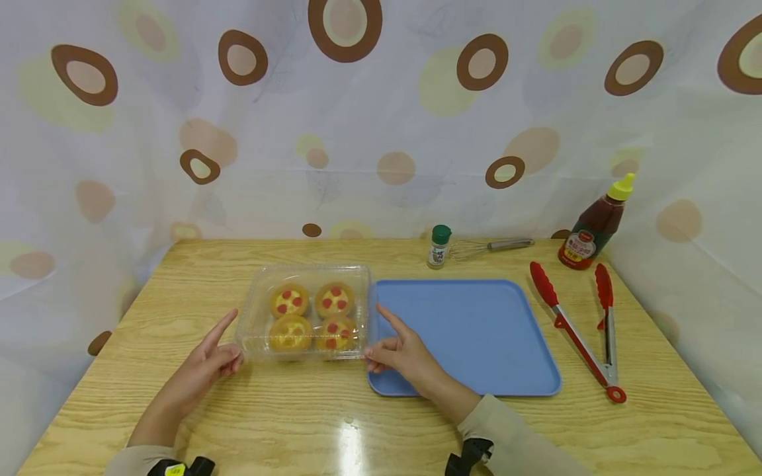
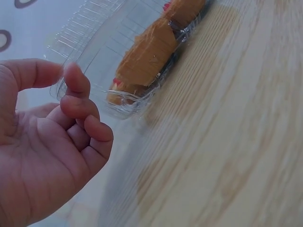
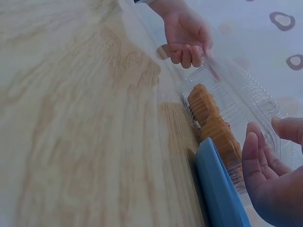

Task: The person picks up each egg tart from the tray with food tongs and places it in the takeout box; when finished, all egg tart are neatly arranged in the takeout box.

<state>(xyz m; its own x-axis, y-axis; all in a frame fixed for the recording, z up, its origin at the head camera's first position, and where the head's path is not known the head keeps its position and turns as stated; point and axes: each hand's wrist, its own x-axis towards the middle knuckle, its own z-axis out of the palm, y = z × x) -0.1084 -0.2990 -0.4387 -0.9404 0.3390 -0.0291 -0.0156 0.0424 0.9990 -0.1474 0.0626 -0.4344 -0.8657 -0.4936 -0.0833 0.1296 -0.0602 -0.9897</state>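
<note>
A clear plastic clamshell box (image 1: 258, 311) sits on the wooden table with several small egg tarts (image 1: 289, 300) inside, most topped with red pieces. My left hand (image 1: 199, 370) is at the box's front left corner, thumb and fingertips pinching the thin plastic rim while the index finger stretches along the side. On the opposite corner, my right hand (image 1: 411, 357) pinches the rim in the same way, its index finger pointing forward. In the right wrist view the clear rim (image 3: 244, 101) runs between both hands. Whether the lid is fastened I cannot tell.
A blue tray (image 1: 464, 337) lies right against the box, under my right hand. Red-tipped tongs (image 1: 586, 344) lie spread at the right. Behind are a green-capped spice jar (image 1: 438, 248), a whisk (image 1: 494, 246) and a sauce bottle (image 1: 595, 225). A patterned curtain (image 1: 357, 132) encloses the table.
</note>
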